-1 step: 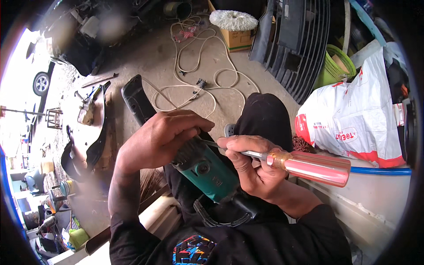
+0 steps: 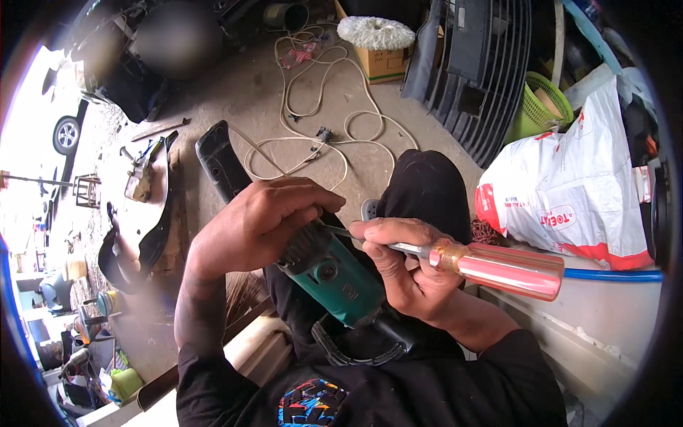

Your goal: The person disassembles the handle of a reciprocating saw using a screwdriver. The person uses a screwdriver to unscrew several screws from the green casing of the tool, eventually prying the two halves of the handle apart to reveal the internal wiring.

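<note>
A green and black power polisher (image 2: 343, 288) lies tilted across my lap, its looped black handle toward my body and a black side grip sticking out at the far left. My left hand (image 2: 260, 224) is wrapped over its head end, hiding much of that part. Between thumb and fingers, my right hand (image 2: 416, 267) grips a screwdriver (image 2: 511, 270) by its metal shaft. The clear reddish handle points right, away from the tool. The shaft runs left toward the polisher's head, where its tip is hidden behind my left hand.
Pale cable (image 2: 331, 142) lies in loops on the floor ahead. A white fluffy pad (image 2: 376, 33) rests on a cardboard box (image 2: 384, 64). To the right are a black car grille (image 2: 473, 78), a green basket (image 2: 544, 107) and a white plastic bag (image 2: 569, 185). Dark trim pieces (image 2: 160, 228) lie left.
</note>
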Demonstrator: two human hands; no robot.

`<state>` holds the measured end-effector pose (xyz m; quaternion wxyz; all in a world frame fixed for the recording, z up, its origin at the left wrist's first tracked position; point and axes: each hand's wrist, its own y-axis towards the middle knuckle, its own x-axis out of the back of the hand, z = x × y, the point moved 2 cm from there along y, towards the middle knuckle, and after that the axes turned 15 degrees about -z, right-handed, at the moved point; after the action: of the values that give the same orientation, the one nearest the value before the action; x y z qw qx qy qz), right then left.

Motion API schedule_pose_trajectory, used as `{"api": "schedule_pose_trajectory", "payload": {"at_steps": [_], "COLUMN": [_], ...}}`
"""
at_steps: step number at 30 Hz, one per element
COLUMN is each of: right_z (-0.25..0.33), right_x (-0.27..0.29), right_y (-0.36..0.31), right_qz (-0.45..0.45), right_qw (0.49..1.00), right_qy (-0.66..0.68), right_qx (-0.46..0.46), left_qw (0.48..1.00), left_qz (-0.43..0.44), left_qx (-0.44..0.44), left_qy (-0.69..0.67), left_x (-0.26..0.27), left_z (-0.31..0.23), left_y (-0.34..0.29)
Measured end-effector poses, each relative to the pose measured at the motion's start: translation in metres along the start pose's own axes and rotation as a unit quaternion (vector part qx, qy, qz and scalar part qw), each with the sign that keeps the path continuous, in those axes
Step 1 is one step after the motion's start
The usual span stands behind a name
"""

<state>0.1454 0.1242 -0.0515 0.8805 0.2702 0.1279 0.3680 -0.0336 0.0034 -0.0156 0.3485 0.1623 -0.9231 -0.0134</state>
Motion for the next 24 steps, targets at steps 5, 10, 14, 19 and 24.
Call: {"api": "schedule_pose_trajectory", "payload": {"at_steps": [5,10,14,19,24], "right_z": [0.01,0.015,0.016,0.009,0.002], "right_x": [-0.002,-0.003,-0.005,-0.001,-0.01], "right_y": [0.013,0.01,0.014,0.011,0.002], "right_qz": [0.011,0.064,0.054,0.032,0.051], "right_qw": [0.997,0.997,0.996,0.996,0.999], "right_qy": [-0.078,-0.023,-0.015,-0.076,0.0], "right_qx": [0.018,-0.037,-0.07,0.027,-0.007], "left_qw": [0.999,0.996,0.997,0.996,0.995], "left_qz": [0.006,0.012,-0.011,-0.013,0.031], "left_qx": [-0.028,-0.077,-0.07,-0.064,-0.079], "left_qy": [-0.015,-0.041,0.027,0.061,-0.048], "left_x": [-0.003,-0.012,-0.015,-0.02,-0.012], "left_z": [0.002,-0.001,-0.003,-0.004,0.004], "left_y": [0.001,0.002,0.005,0.008,0.004]}}
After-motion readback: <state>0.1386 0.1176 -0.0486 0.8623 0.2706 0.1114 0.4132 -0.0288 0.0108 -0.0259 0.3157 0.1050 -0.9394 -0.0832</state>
